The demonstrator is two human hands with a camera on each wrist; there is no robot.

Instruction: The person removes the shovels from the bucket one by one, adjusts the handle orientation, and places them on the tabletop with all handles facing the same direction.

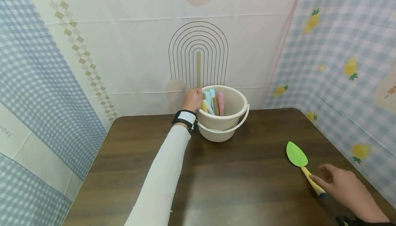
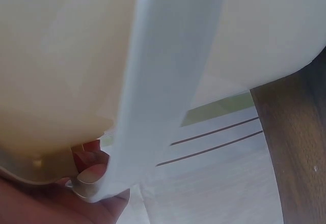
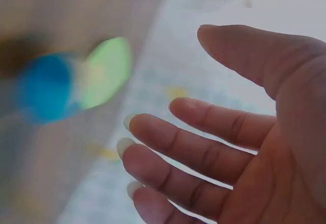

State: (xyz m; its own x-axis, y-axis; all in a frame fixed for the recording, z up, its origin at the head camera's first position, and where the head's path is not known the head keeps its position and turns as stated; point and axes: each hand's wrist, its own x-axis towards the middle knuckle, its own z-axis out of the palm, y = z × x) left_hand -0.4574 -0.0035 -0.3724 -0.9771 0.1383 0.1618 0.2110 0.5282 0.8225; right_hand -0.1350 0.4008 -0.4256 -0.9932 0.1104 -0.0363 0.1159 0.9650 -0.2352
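My left hand point(image 1: 193, 99) grips the left rim of a cream plastic bucket point(image 1: 216, 124), which stands on the table by the back wall. The bucket's bail handle point(image 1: 242, 121) hangs down across its front. Inside lean several thick chalk-like sticks point(image 1: 212, 99) in light blue, yellow, brown and pink. In the left wrist view, fingers point(image 2: 91, 208) curl at the bucket's edge. My right hand point(image 1: 348, 188) hovers near the handle of a toy trowel point(image 1: 296, 155) with a green blade and yellow grip. Its fingers are spread and relaxed, holding nothing, in the right wrist view.
The dark wooden table point(image 1: 148, 140) ends at the back against a white cloth wall point(image 1: 139, 57). Blue checked cloth point(image 1: 340, 92) with pineapple prints rises along the right side, and more checked cloth hangs at the left.
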